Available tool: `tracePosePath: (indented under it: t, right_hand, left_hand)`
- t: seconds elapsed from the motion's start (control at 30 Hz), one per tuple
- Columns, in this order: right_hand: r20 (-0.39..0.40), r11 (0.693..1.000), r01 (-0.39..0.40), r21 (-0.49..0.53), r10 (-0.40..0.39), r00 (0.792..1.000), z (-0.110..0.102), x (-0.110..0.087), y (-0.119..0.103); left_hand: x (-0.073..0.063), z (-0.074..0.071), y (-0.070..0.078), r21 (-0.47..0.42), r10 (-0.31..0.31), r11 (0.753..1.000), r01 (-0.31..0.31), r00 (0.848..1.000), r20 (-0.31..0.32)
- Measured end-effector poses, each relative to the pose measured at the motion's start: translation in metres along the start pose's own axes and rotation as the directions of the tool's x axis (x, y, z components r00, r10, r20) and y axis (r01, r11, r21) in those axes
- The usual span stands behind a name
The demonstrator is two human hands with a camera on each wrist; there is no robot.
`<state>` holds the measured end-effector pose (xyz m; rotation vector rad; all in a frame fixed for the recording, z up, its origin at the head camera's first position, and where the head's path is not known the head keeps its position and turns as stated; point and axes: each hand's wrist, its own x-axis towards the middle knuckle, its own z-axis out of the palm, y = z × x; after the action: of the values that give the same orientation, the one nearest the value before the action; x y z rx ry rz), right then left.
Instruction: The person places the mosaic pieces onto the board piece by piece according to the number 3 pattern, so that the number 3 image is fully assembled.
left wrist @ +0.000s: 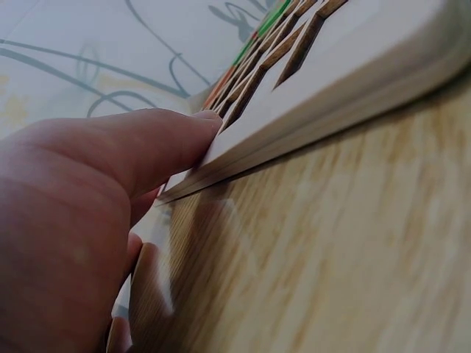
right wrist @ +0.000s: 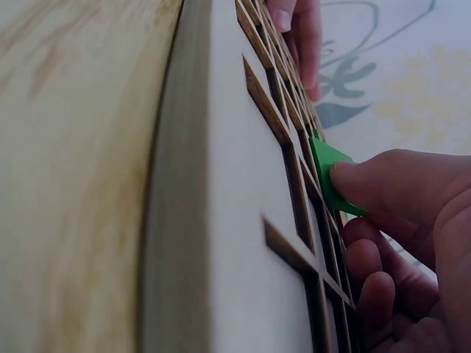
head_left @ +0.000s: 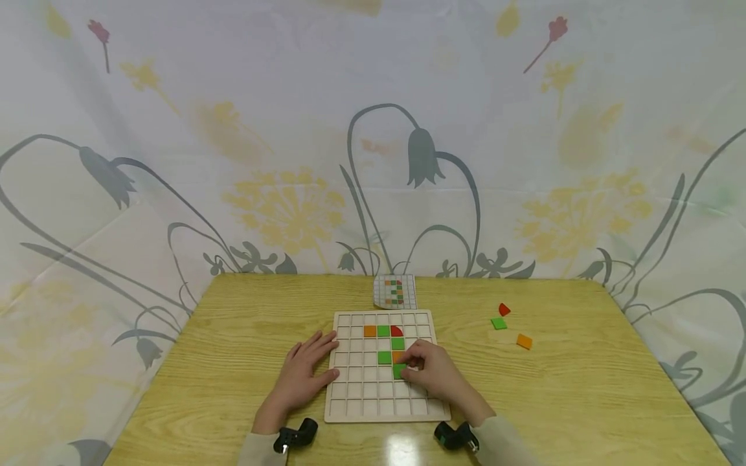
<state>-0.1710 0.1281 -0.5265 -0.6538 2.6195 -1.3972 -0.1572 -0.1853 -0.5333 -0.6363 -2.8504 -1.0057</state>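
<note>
A pale wooden grid board (head_left: 355, 408) lies on the table in the head view. My right hand (head_left: 436, 372) pinches a green square tile (right wrist: 331, 173) between thumb and fingers, tilted against the grid just below an orange tile (head_left: 397, 356). Set in cells above are an orange square (head_left: 370, 331), a green square (head_left: 383, 331), a red quarter-circle tile (head_left: 396, 331) and two more green squares, one of them (head_left: 384, 357) left of the orange tile. My left hand (head_left: 300, 374) rests spread at the board's left edge, its thumb (left wrist: 173, 136) touching the rim.
Behind the board lies a small card (head_left: 387, 292) printed with a coloured grid pattern. Loose to the right are a red quarter-circle tile (head_left: 504, 309), a green tile (head_left: 498, 323) and an orange tile (head_left: 524, 341). A patterned cloth hangs behind the wooden table (head_left: 233, 336).
</note>
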Motion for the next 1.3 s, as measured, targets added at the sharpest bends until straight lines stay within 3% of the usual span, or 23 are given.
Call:
tracePosePath:
  t: [0.47, 0.63, 0.9, 1.3]
  right_hand:
    - [0.007, 0.999, 0.05, 0.014, -0.05, 0.999, -0.0013, -0.0022, -0.0017]
    - [0.02, 0.999, 0.047, 0.014, -0.047, 0.999, -0.002, -0.0029, -0.0017]
    - [0.027, 0.999, 0.031, 0.011, -0.032, 0.999, -0.0021, -0.0026, 0.0003]
    - [0.049, 1.0, 0.018, -0.01, -0.017, 0.999, -0.0042, -0.0025, 0.0005]
  left_hand:
    - [-0.0011, 0.0001, 0.0007, 0.004, 0.011, 1.0, -0.011, 1.0, -0.022]
    - [-0.0012, 0.0001, 0.0007, 0.001, -0.003, 1.0, 0.003, 1.0, -0.011]
    - [-0.0012, 0.0018, -0.0005, 0.008, 0.03, 1.0, -0.03, 0.999, -0.042]
    - [-0.0007, 0.0008, 0.0007, 0.0, 0.039, 0.999, -0.039, 0.998, -0.04]
